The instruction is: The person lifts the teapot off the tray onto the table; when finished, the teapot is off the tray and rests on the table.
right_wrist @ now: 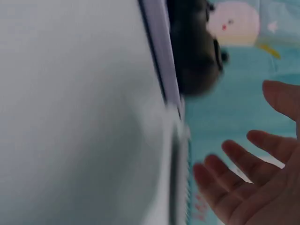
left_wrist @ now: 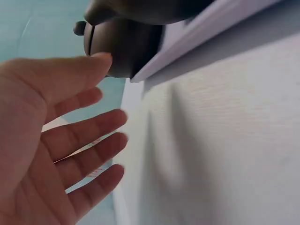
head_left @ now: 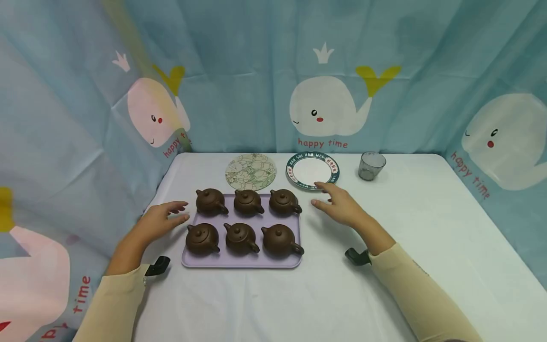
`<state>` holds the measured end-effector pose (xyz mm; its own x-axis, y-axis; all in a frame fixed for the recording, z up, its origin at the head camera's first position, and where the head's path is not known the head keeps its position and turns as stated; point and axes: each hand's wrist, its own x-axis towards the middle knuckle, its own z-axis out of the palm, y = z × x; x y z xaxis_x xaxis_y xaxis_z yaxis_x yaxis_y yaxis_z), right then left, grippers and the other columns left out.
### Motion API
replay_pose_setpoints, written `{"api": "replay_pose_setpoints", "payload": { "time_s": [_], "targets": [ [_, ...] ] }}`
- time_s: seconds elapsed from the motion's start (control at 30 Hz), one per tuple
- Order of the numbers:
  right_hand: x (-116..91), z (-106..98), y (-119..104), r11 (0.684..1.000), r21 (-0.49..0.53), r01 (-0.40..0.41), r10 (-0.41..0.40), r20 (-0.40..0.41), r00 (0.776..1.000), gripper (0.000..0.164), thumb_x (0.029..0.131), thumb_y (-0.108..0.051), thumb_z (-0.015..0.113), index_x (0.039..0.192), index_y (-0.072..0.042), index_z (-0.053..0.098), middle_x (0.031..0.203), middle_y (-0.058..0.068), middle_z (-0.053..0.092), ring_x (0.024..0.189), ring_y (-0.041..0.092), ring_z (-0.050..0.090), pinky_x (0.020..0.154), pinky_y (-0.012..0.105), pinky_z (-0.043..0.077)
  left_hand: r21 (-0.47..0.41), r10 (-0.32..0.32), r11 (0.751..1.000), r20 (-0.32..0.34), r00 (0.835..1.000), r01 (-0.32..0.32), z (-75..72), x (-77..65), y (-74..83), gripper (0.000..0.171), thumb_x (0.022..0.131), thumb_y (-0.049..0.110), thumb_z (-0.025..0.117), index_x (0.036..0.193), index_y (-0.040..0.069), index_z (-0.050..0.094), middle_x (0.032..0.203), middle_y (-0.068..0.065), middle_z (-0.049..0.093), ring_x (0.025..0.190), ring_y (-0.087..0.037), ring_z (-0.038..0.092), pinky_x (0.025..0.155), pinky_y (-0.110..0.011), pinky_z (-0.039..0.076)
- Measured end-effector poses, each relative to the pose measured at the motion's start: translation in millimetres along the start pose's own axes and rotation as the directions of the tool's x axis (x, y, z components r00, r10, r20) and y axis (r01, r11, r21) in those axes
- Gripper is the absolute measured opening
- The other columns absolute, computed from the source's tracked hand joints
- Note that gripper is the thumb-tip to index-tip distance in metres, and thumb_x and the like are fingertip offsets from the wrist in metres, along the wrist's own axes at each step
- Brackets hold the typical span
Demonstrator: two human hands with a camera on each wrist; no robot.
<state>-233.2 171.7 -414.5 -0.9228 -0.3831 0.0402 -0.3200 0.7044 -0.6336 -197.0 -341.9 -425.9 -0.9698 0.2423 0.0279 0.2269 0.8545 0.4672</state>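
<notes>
On a lilac tray (head_left: 242, 262) stand several small brown teapots in two rows, such as the back-left teapot (head_left: 210, 201) and the front-right teapot (head_left: 278, 240). My left hand (head_left: 160, 219) hovers just off the tray's left side, fingers apart and holding nothing; the left wrist view shows its spread fingers (left_wrist: 96, 131) near a teapot (left_wrist: 126, 44). To the right of the tray my right hand (head_left: 339, 204) is held above the table with loose fingers, its fingertips overlapping the plate's near edge in the head view. Nothing is between its fingers (right_wrist: 253, 164) in the right wrist view.
Behind the tray lie a round green-patterned mat (head_left: 250, 172) and a white plate with a dark green rim (head_left: 292, 176). A clear glass (head_left: 372, 166) stands farther right. The white table (head_left: 410, 209) is bounded by a blue whale-print curtain (head_left: 239, 95).
</notes>
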Motion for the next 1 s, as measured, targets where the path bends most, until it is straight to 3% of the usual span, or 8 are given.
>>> {"api": "replay_pose_setpoints", "payload": {
  "time_s": [0.07,0.17,0.3,0.47,0.8,0.9,1.0],
  "targets": [
    [6,14,-6,0.993,0.118,-0.003,0.001,0.011,1.0,0.06,0.095,-0.04,0.061,0.143,-0.008,0.045,0.135,0.011,0.054,0.122,0.03,0.052,0.097,0.047,0.046,-0.068,-0.005,0.998,0.002,1.0,0.005,6.4,-2.0,-3.5,0.052,0.093,0.034,0.066,0.131,0.0,0.058,0.116,-0.022,0.064,0.106,-0.043,0.059,0.089,-0.058,0.046],
    [14,32,-12,0.957,0.289,-0.02,0.013,0.027,1.0,0.049,0.093,-0.031,0.066,0.131,-0.003,0.055,0.114,0.011,0.062,0.104,0.027,0.061,0.083,0.043,0.053,-0.137,0.018,0.99,-0.003,1.0,-0.018,16.3,-2.0,-7.9,0.045,0.091,0.023,0.069,0.129,0.0,0.059,0.111,-0.017,0.067,0.105,-0.037,0.062,0.091,-0.052,0.047],
    [20,51,-12,0.909,0.412,-0.067,0.048,0.055,0.997,0.035,0.089,-0.023,0.072,0.115,-0.002,0.06,0.097,0.008,0.062,0.083,0.022,0.064,0.064,0.036,0.056,-0.164,0.045,0.985,-0.011,0.999,-0.046,28.0,-3.0,-11.4,0.041,0.086,0.01,0.071,0.125,0.001,0.063,0.112,-0.015,0.068,0.113,-0.036,0.058,0.095,-0.049,0.043],
    [25,64,-13,0.899,0.426,-0.099,0.103,0.015,0.995,0.029,0.083,-0.019,0.077,0.101,-0.003,0.061,0.087,0.006,0.061,0.069,0.016,0.061,0.053,0.03,0.053,-0.189,0.031,0.981,-0.005,0.999,-0.032,36.5,-2.3,-15.6,0.042,0.082,0.002,0.069,0.123,0.003,0.065,0.126,-0.018,0.062,0.127,-0.041,0.046,0.103,-0.057,0.035],
    [29,72,-9,0.861,0.501,-0.086,0.124,-0.042,0.991,0.016,0.089,-0.013,0.07,0.099,-0.003,0.061,0.092,0.01,0.062,0.062,0.021,0.063,0.056,0.035,0.056,-0.208,0.029,0.977,-0.019,0.999,-0.033,42.7,-4.9,-21.3,0.041,0.083,0.006,0.073,0.123,0.004,0.065,0.128,-0.018,0.06,0.127,-0.041,0.045,0.105,-0.058,0.032],
    [31,75,-4,0.876,0.481,-0.039,0.087,-0.078,0.993,0.016,0.09,-0.015,0.07,0.1,-0.004,0.062,0.093,0.009,0.064,0.064,0.019,0.064,0.058,0.034,0.057,-0.222,0.024,0.975,-0.025,0.999,-0.029,43.4,-5.0,-22.0,0.041,0.083,0.006,0.073,0.124,0.004,0.065,0.128,-0.018,0.06,0.128,-0.04,0.045,0.106,-0.057,0.032],
    [32,77,1,0.914,0.406,0.005,0.052,-0.128,0.99,0.016,0.09,-0.02,0.07,0.099,-0.007,0.064,0.089,0.004,0.066,0.065,0.017,0.065,0.058,0.033,0.055,-0.228,0.025,0.973,-0.033,0.999,-0.032,44.1,-3.9,-22.7,0.042,0.083,0.005,0.073,0.123,0.004,0.065,0.127,-0.017,0.061,0.127,-0.038,0.047,0.105,-0.057,0.032]
  ]
}}
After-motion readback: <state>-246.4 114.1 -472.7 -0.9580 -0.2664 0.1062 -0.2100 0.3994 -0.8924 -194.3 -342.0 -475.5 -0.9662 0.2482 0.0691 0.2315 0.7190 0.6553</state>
